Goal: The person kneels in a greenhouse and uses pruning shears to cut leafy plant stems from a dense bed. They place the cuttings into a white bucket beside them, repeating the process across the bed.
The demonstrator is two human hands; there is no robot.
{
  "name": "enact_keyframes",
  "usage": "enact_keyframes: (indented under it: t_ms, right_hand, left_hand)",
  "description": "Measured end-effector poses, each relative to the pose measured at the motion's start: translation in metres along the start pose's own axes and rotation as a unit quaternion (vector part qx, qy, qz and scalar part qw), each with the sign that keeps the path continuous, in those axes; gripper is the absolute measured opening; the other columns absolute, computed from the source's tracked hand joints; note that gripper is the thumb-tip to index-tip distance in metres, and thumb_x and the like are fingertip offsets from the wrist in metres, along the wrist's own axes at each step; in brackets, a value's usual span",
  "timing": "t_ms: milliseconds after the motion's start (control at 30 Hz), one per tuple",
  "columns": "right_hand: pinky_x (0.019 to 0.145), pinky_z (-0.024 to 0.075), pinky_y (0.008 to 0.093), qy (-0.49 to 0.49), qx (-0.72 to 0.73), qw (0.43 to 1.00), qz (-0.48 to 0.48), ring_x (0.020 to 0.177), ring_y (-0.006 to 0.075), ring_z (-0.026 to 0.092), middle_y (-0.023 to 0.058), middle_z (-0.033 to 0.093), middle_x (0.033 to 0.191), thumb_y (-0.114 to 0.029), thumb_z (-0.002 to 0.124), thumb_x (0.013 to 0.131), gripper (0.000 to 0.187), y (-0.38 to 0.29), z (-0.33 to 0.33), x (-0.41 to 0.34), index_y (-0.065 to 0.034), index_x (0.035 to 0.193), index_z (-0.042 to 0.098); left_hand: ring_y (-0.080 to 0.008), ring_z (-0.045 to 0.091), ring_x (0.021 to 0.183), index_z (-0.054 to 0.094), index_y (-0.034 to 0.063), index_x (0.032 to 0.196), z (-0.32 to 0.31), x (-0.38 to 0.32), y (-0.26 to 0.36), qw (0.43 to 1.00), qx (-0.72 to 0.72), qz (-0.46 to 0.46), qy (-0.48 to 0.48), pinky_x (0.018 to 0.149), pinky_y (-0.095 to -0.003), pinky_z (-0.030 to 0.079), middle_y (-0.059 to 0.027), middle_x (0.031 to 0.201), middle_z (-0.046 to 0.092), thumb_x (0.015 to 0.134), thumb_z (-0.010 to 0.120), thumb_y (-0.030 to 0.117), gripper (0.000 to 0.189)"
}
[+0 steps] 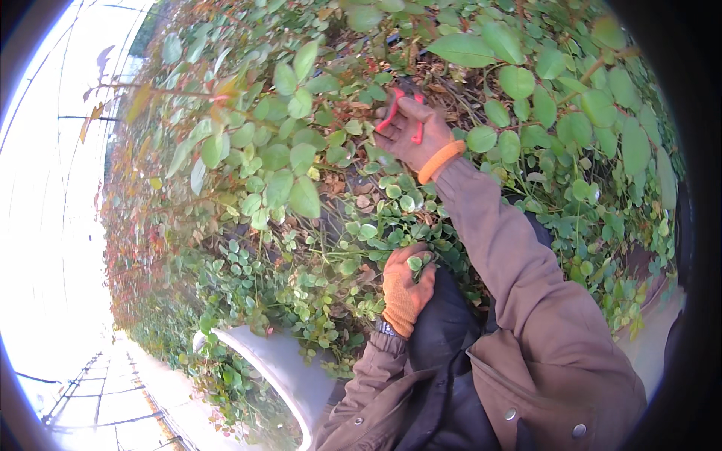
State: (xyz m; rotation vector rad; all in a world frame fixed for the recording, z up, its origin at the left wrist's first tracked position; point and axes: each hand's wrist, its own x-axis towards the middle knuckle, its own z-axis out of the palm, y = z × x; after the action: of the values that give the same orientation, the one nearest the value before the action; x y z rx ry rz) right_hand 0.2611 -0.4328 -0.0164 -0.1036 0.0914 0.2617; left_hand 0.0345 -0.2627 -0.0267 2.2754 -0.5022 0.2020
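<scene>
My right hand (414, 127) grips a pair of red-handled pruning shears (389, 115) low among the plants. Their handles are spread apart in the palm, and the blades are hard to make out against the dark litter. An orange cuff (443, 160) shows at that wrist. Lower down, beside my dark-trousered knee (445, 315), my left hand (407, 287) wears an orange glove with bare fingers. Those fingers curl around a leafy green sprig (414, 263), whose stem is mostly hidden. Low leafy shoots (395, 225) grow between the two hands.
Tall leafy stems, rose-like, (299, 152) rise close on the left, and more (598, 107) overhang at upper right. Dry leaves (333, 183) litter dark ground sheeting. A pale curved panel (282, 361) stands by my left arm. A bright path (152, 372) runs along the bed.
</scene>
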Motion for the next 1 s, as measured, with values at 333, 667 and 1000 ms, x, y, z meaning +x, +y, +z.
enact_keyframes:
  t_ms: [333, 667, 1000]
  right_hand:
    - [0.095, 0.0595, 0.0579, -0.046, -0.096, 0.994, 0.015, 0.100, 0.0354, 0.075, 0.0156, 0.075, 0.111, -0.025, 0.067, 0.106, 0.037, -0.016, -0.001, -0.022, -0.0057, 0.138, 0.065]
    - [0.100, 0.0579, 0.0562, 0.015, -0.183, 0.983, -0.030, 0.106, 0.0279, 0.073, 0.0100, 0.074, 0.110, -0.027, 0.063, 0.109, 0.042, -0.010, 0.023, -0.033, -0.0065, 0.146, 0.062]
    - [0.093, 0.0564, 0.0483, -0.002, -0.164, 0.984, -0.069, 0.089, 0.0221, 0.069, 0.0051, 0.072, 0.098, -0.032, 0.068, 0.105, 0.037, -0.015, 0.024, -0.012, -0.0071, 0.133, 0.066]
  left_hand:
    - [-0.0404, 0.071, 0.095, 0.075, 0.0025, 0.099, -0.002, -0.001, -0.005, 1.000, -0.023, -0.013, 0.016, 0.087, -0.0482, 0.058, -0.0147, 0.110, 0.077, 0.073, 0.080, 0.001, 0.027]
    - [-0.0400, 0.070, 0.096, 0.076, 0.0045, 0.101, -0.004, -0.003, -0.011, 0.999, -0.036, -0.002, 0.023, 0.087, -0.0478, 0.057, -0.0135, 0.113, 0.077, 0.075, 0.080, 0.004, 0.027]
    - [-0.0374, 0.071, 0.098, 0.080, 0.0074, 0.101, -0.005, -0.003, -0.010, 0.999, -0.041, -0.025, 0.017, 0.090, -0.0454, 0.057, -0.0112, 0.114, 0.078, 0.078, 0.081, 0.007, 0.023]
